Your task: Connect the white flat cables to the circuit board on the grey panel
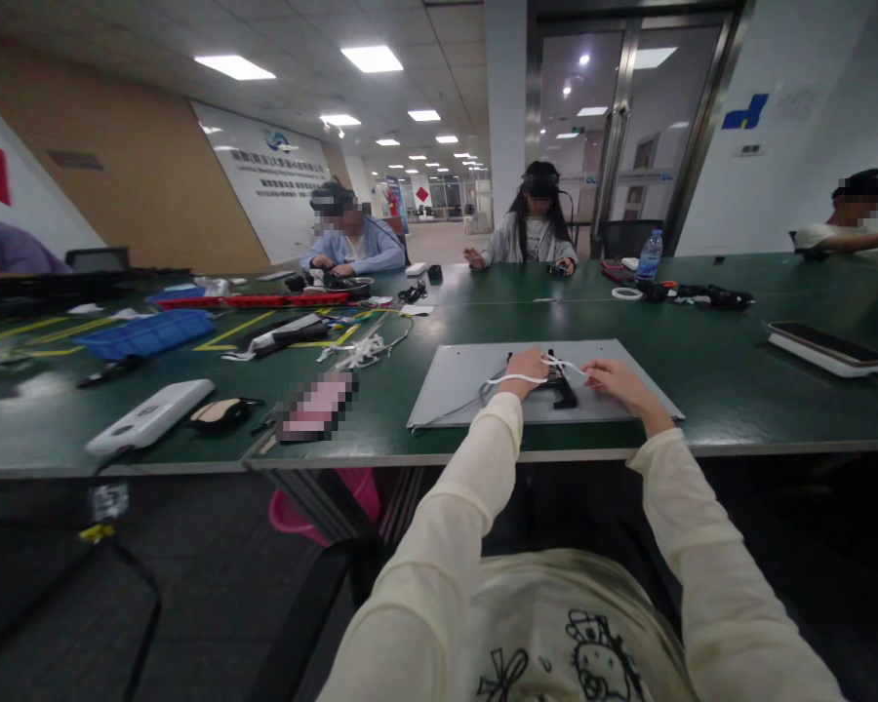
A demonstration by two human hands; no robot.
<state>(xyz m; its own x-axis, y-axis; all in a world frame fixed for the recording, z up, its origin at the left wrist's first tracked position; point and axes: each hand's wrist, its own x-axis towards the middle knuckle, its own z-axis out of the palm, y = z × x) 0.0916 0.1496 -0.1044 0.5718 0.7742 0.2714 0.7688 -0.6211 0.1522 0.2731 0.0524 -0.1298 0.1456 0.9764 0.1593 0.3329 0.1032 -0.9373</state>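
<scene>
A white cord (567, 365) runs between my two hands, above a flat grey panel (450, 380) on the green table. My right hand (618, 382) pinches the cord with thumb and fingertips, over the panel's right half. My left hand (525, 370) is closed near the middle of the panel, at the place where the cord bends and crosses; part of the cord lies across the back of this hand. Under and between the hands rests a black angular frame-like part (565, 394), partly hidden by my left hand. A thin grey cord (475, 400) trails over the panel's left side.
Left of the panel lie a pink phone (318, 407), a white box-shaped device (151, 416), a tangle of white cord (366, 351) and a blue tray (148, 334). A dark-topped white device (826, 349) sits at the right. Several people sit around the table.
</scene>
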